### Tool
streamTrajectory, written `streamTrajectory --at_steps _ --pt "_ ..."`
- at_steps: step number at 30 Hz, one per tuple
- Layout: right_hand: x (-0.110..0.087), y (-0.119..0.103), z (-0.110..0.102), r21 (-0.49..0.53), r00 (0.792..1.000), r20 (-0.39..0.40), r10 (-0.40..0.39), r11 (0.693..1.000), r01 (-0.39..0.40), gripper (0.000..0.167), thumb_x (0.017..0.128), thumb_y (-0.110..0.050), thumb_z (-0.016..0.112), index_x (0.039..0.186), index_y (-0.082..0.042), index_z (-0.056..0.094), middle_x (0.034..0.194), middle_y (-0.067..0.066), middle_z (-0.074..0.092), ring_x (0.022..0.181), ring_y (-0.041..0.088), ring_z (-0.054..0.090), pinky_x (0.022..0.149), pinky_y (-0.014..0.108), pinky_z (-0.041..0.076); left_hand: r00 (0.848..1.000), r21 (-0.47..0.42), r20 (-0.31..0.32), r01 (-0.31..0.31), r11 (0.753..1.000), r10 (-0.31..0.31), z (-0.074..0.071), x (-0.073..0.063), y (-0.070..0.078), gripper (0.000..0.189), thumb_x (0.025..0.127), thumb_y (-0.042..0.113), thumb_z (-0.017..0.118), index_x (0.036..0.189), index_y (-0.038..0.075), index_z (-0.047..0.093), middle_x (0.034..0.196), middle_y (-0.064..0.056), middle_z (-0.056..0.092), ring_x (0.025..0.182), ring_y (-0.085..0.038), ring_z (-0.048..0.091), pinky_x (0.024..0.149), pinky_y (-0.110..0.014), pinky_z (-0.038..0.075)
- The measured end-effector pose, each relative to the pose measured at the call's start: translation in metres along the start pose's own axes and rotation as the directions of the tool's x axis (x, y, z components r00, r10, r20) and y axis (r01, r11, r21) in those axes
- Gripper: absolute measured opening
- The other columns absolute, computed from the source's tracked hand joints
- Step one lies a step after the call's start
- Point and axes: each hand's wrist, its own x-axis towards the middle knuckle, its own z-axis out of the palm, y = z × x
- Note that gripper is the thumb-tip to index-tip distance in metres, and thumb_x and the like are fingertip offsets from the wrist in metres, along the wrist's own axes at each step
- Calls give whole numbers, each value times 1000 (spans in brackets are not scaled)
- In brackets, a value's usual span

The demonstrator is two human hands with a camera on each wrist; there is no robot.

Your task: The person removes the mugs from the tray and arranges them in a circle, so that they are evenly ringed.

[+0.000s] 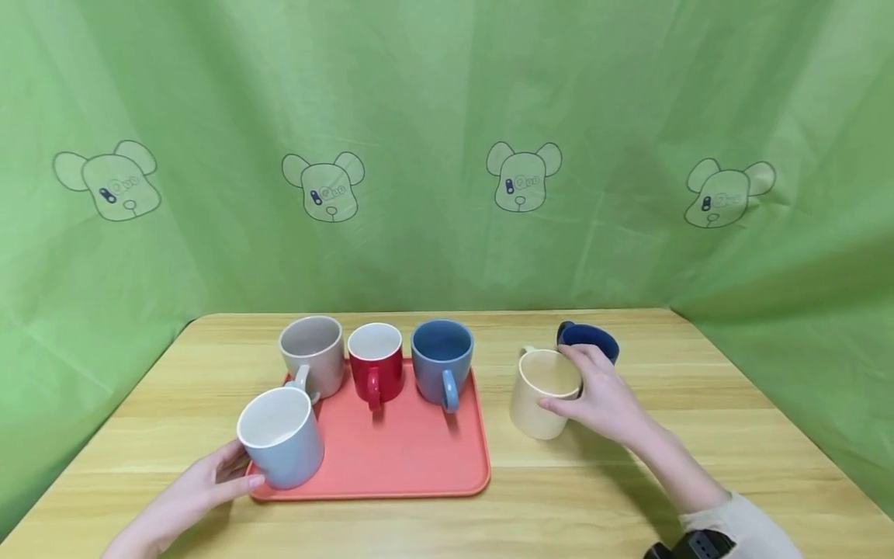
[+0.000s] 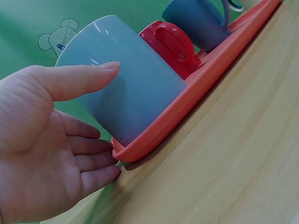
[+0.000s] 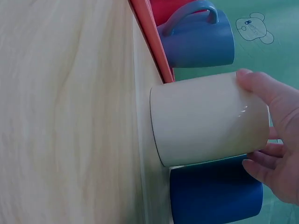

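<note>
Knock is possibly looming: right hand (image 1: 602, 394), gripping cream mug (image 1: 536, 411), is crowding navy mug (image 3: 217, 195) behind. Left hand (image 2: 49, 135) is holding digits apart.

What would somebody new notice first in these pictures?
Probably the green curtain with cartoon animal faces, behind the table. Next, perhaps, the bright red mug at the back of the coral tray. Right of the tray, the right hand holds a cream mug.
</note>
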Motion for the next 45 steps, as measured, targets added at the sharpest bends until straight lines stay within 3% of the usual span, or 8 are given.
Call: streamTrajectory --at_steps 5,17,27,34,39,45 --pt "-1 2 -2 -31 999 -44 19 999 -20 81 65 -29 84 123 13 48 115 27 48 105 42 48 85 57 42 1000 -4 2 -1 1000 1 0 0 0 77 90 21 60 140 -16 15 144 -34 21 129 -46 30 90 -12 38" --pt "0 0 -5 -59 996 -49 74 995 -76 77 69 -25 82 126 14 46 116 31 48 107 45 46 87 58 41 1000 -16 0 -30 999 30 1 -1 -1 76 90 19 61 140 -16 15 143 -35 22 129 -46 30 90 -11 37" --pt "3 -6 -13 47 995 -69 74 996 -71 74 73 -21 79 128 14 43 116 29 48 100 41 54 81 51 49 997 -19 -6 -72 997 72 2 -1 -4 76 90 17 61 140 -16 14 144 -34 20 129 -44 27 93 -11 35" --pt "13 -29 -24 82 995 -26 96 992 -94 72 77 -27 76 131 8 44 119 25 50 103 40 53 85 52 46 999 -31 -6 -53 998 53 1 0 -3 78 89 18 62 140 -17 13 144 -35 18 131 -45 24 93 -10 33" --pt "26 -50 -22 157 998 12 60 986 -62 69 79 -29 74 131 5 45 120 22 52 107 35 52 86 49 46 1000 -38 -2 -25 999 25 1 1 -2 80 89 19 62 140 -16 13 144 -36 18 131 -46 24 93 -11 34" --pt "41 -82 -3 257 998 44 -36 966 24 64 78 -24 76 130 2 49 117 16 57 105 27 53 85 42 48 999 -17 -5 -37 999 37 1 2 -1 79 89 20 61 141 -16 13 144 -35 19 131 -45 26 101 -28 36"
